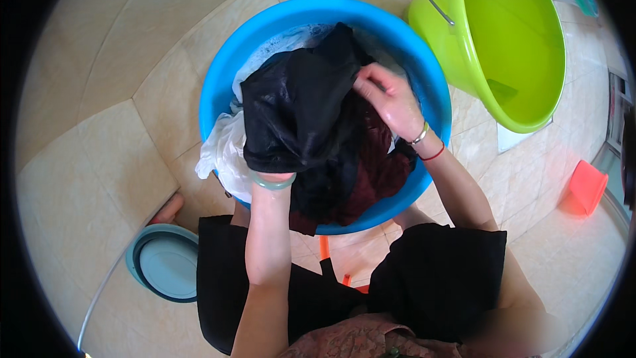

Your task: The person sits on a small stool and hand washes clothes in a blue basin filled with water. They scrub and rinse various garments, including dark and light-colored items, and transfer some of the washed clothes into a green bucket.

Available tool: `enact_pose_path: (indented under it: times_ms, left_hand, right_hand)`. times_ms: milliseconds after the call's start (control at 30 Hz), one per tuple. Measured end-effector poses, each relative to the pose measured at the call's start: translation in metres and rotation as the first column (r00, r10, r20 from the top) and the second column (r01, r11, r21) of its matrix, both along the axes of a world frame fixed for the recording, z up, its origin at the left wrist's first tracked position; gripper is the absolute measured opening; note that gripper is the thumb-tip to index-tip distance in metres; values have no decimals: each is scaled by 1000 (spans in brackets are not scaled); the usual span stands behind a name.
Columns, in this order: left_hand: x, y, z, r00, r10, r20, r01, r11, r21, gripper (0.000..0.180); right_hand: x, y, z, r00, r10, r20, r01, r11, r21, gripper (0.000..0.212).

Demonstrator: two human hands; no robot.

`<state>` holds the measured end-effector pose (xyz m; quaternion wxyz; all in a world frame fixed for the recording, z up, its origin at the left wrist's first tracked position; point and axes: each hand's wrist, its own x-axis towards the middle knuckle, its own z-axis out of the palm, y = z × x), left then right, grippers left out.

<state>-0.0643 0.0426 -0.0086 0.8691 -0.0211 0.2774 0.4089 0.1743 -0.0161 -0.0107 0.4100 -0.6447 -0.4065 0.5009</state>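
Observation:
A wet black garment (pixel 298 103) is lifted and spread over a round blue basin (pixel 218 79). My left hand (pixel 277 177) reaches up inside the garment, so the cloth covers its fingers; only the heel of the hand and a pale green bangle show. On the garment's right edge my right hand (pixel 391 101) is closed, pinching the fabric between thumb and fingers. Beneath lie dark red cloth (pixel 377 176) and more black fabric. White cloth (pixel 228 149) hangs partly over the basin's left rim, and sudsy water (pixel 285 41) shows at the back.
A lime green bucket (pixel 434 40) with a metal handle stands beyond the basin on the right. A grey-blue folding basin (pixel 162 262) sits on the tiled floor at left, near a hose (pixel 103 288). At far right is a coral-red container (pixel 586 189).

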Motion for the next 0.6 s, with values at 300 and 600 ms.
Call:
enact_pose_path:
  times_ms: [300,600]
  left_hand:
    - [8,15,-4,786,-410,-463,514,850,119,35]
    - [-7,24,80,-412,446,-795,910,162,-381,26]
  right_hand:
    - [22,8,20,661,-580,-476,612,784,-105,25]
    - [33,-3,11,493,-607,-623,621,747,-237,31]
